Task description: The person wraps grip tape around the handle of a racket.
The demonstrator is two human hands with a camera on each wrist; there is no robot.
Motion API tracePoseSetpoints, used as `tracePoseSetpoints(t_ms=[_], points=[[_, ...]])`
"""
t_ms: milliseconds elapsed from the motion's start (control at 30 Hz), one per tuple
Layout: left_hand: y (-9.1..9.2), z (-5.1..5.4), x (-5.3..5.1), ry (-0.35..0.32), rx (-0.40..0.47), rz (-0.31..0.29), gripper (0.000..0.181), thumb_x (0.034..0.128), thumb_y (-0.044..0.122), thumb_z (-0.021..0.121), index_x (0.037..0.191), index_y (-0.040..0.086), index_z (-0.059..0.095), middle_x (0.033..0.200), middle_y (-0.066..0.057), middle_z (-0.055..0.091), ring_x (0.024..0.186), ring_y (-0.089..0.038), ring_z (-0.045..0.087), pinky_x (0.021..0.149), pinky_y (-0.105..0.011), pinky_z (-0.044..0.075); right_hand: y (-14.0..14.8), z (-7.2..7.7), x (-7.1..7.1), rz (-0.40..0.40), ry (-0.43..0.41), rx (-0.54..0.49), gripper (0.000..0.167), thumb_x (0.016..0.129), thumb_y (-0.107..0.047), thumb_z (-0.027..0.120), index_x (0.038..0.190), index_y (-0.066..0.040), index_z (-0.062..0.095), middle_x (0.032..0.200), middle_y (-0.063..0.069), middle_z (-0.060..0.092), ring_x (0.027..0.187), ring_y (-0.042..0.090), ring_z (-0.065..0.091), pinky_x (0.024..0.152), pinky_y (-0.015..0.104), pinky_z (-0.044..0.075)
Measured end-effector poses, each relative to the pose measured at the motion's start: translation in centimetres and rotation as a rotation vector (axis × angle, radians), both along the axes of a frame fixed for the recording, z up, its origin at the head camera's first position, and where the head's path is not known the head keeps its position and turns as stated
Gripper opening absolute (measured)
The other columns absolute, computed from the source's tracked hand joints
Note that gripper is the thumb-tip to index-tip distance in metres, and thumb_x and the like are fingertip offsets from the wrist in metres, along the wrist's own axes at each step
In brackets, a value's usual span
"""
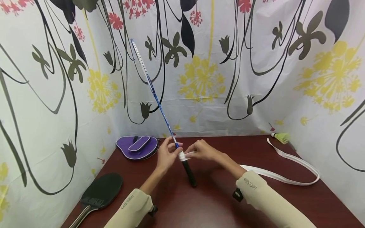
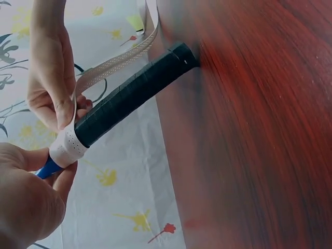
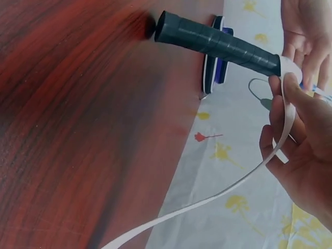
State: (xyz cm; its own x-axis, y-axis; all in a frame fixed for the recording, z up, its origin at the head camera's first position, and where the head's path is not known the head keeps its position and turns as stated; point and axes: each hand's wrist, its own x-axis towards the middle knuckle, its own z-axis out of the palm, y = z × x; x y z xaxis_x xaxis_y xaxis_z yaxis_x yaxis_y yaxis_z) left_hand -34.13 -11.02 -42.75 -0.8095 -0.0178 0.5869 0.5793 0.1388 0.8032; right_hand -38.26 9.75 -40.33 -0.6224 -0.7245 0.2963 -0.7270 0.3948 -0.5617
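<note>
A badminton racket (image 1: 161,109) leans upright and tilted left, its dark green handle (image 1: 189,174) pointing down, with the butt at the table. My left hand (image 1: 166,155) pinches it at the blue cone just above the handle. White perforated grip tape (image 2: 67,148) is wound around the handle's upper end. Beside it, my right hand (image 1: 202,150) pinches the tape between thumb and fingers, close to the wound part. From there the loose length of tape (image 3: 207,199) trails away, and in the head view it curves over the table to the right.
A purple paddle case (image 1: 137,152) lies at the back left of the dark red table (image 1: 216,202). Nearer on the left is a black table tennis paddle (image 1: 104,190). A yellow shuttlecock (image 1: 281,138) lies in the back right corner. Flower-printed curtains (image 1: 199,120) surround the table.
</note>
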Motion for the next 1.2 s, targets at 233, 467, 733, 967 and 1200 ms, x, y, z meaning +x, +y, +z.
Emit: tracePoseSetpoints(t_ms=[233,467,733,967,1200], points=[[-0.3,0.4,0.2,-0.042,0.027,-0.077,0.05,0.0882,-0.011,0.075,0.133,0.0,0.058,0.106,-0.024,0.076,0.097,-0.042,0.074,0.081,-0.027,0.06,-0.3,-0.3,-0.1,0.047,0.04,0.017,0.021,0.099,-0.02,0.073,0.114,-0.007,0.08,0.097,0.0,0.08,0.068,0.004,0.062,0.059,0.018,0.048],[-0.5,0.3,0.2,-0.096,0.017,-0.138,0.05,0.0942,-0.015,0.064,0.139,0.001,0.05,0.117,-0.025,0.073,0.101,-0.046,0.072,0.089,-0.042,0.06,-0.9,-0.8,0.1,0.092,0.04,0.063,0.018,0.105,-0.017,0.064,0.1,-0.007,0.078,0.076,-0.001,0.072,0.057,0.001,0.043,0.056,0.019,0.038],[-0.5,0.1,-0.1,-0.072,-0.028,-0.083,0.052,0.0953,-0.012,0.064,0.142,0.004,0.05,0.122,-0.021,0.072,0.104,-0.038,0.07,0.086,-0.029,0.057,-1.7,-0.2,0.6,0.022,0.068,0.098,0.016,0.104,-0.025,0.067,0.102,-0.011,0.075,0.081,0.006,0.075,0.061,0.001,0.055,0.059,0.022,0.048],[-0.6,0.0,-0.1,0.006,-0.067,0.046,0.063,0.0852,-0.004,0.082,0.142,0.007,0.057,0.096,-0.018,0.077,0.086,-0.033,0.075,0.073,-0.03,0.056,-2.2,-0.2,0.9,-0.067,0.101,0.082,0.022,0.098,-0.03,0.075,0.103,-0.009,0.078,0.081,-0.007,0.073,0.061,0.0,0.058,0.057,0.022,0.051],[-1.2,0.2,0.0,-0.048,-0.07,-0.043,0.069,0.0884,-0.011,0.074,0.151,0.005,0.051,0.105,-0.024,0.076,0.105,-0.04,0.073,0.078,-0.02,0.054,-1.4,-0.5,0.6,0.029,0.072,0.014,0.016,0.099,-0.021,0.073,0.105,-0.009,0.08,0.084,0.0,0.078,0.067,0.019,0.069,0.056,0.019,0.047]])
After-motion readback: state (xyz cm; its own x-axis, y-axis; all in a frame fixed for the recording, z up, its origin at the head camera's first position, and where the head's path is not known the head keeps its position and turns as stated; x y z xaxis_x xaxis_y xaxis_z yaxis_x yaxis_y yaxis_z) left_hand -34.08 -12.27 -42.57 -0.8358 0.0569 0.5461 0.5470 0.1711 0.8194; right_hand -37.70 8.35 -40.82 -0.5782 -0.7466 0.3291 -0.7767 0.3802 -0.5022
